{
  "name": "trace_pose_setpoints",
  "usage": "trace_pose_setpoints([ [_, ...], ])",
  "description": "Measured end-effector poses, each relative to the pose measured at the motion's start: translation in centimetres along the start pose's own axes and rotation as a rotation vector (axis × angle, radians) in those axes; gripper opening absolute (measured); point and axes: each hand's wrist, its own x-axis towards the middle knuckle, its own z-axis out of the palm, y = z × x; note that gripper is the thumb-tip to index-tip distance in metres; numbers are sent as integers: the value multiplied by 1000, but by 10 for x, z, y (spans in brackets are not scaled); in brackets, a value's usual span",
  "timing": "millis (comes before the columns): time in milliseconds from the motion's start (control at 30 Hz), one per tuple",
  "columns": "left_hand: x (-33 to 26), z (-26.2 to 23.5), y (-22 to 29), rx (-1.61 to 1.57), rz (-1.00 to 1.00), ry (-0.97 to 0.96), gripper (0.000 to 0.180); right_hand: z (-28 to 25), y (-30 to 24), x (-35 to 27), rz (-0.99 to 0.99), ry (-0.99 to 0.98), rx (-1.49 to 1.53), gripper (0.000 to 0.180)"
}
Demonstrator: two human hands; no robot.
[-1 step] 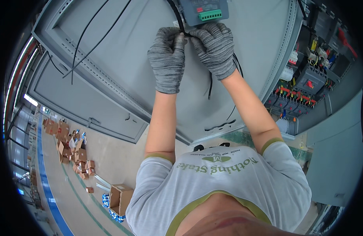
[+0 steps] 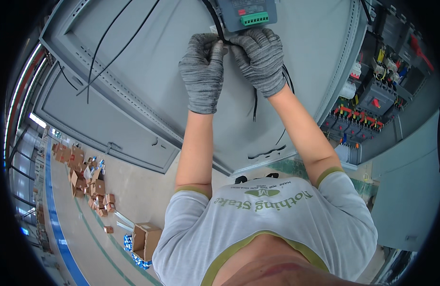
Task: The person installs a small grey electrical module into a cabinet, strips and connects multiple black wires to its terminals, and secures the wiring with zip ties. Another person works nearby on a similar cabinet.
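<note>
Both hands wear grey knitted gloves and meet at a black cable bundle (image 2: 212,15) on the inside of a grey metal cabinet door (image 2: 158,62). My left hand (image 2: 202,74) pinches the bundle between thumb and fingers. Close beside it, my right hand (image 2: 259,62) is closed on the dark strand that bends off toward it; its fingertips are partly hidden. Just above the right hand sits a grey module (image 2: 243,7) with a green terminal block (image 2: 254,18). Loose black wires (image 2: 255,102) hang below the right hand.
Two black wires (image 2: 105,62) cross at the upper left. On the right, an open cabinet holds circuit breakers (image 2: 375,101) and wiring. Another grey door panel (image 2: 96,124) stands left. Cardboard boxes (image 2: 146,240) lie on the floor at lower left, near a blue floor line (image 2: 60,238).
</note>
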Motion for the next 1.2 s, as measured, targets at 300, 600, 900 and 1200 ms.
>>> trace_pose_setpoints([
  [300,-1,-11,15,-136,-100,-76,16,-7,-14,4,142,-120,208,27],
  [600,25,-34,31,-192,-175,-315,24,-42,-39,27,145,-331,105,28],
  [900,35,-39,38,-164,-204,-461,20,-63,-37,51,1,-601,-146,18],
  [1200,51,-50,36,-219,-164,-663,23,-75,-15,109,-691,-862,-334,21],
])
